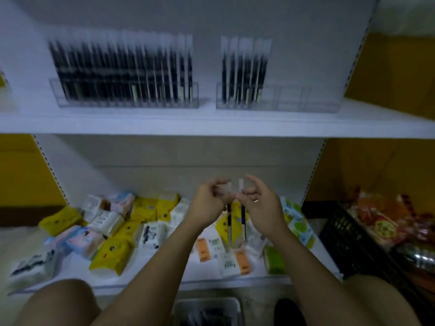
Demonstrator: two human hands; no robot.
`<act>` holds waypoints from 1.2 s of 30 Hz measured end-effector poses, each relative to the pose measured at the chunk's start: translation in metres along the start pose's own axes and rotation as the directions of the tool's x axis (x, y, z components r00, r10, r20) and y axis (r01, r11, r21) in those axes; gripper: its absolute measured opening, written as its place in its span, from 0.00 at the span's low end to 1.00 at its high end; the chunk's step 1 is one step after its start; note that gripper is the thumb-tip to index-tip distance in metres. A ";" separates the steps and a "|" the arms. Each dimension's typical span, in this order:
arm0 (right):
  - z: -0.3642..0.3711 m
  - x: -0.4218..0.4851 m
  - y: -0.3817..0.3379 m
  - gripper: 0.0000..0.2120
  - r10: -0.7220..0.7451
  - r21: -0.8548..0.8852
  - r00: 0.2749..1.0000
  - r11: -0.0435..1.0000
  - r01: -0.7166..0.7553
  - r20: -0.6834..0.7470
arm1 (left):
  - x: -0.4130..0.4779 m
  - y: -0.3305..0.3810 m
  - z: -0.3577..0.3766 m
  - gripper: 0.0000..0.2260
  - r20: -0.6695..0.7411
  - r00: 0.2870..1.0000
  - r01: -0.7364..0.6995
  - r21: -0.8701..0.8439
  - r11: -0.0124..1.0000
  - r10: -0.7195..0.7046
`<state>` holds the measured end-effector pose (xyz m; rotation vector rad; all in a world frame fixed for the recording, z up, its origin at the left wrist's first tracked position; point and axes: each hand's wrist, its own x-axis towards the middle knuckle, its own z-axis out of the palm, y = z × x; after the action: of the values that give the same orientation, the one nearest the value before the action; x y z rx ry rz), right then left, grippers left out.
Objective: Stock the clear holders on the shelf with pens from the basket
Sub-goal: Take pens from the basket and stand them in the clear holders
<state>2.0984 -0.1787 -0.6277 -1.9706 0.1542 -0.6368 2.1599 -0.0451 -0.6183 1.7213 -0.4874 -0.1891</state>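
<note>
My left hand and my right hand meet in front of the lower shelf, each pinching a packaged pen that hangs upright. The left pen and the right pen are dark with clear wrapper tops. On the upper shelf stand two clear holders: the left holder is packed with dark pens, the right holder has pens only in its left part. The white basket with more pens sits on the floor between my knees.
Tissue packs in yellow, white and pastel colours lie scattered over the lower shelf. A black crate with snack bags stands at the right. Yellow walls flank the white shelf unit. The upper shelf's front edge runs above my hands.
</note>
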 end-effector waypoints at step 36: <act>-0.123 0.212 -0.181 0.17 -0.383 -0.023 0.872 0.918 0.395 -0.306 | 0.147 0.281 -0.016 0.08 -0.117 0.637 -0.657 0.434 0.616 0.762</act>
<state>2.1887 -0.2695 -0.3513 -1.8660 -0.0739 -1.2017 2.2370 -0.1303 -0.3220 1.7132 -1.0028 0.7891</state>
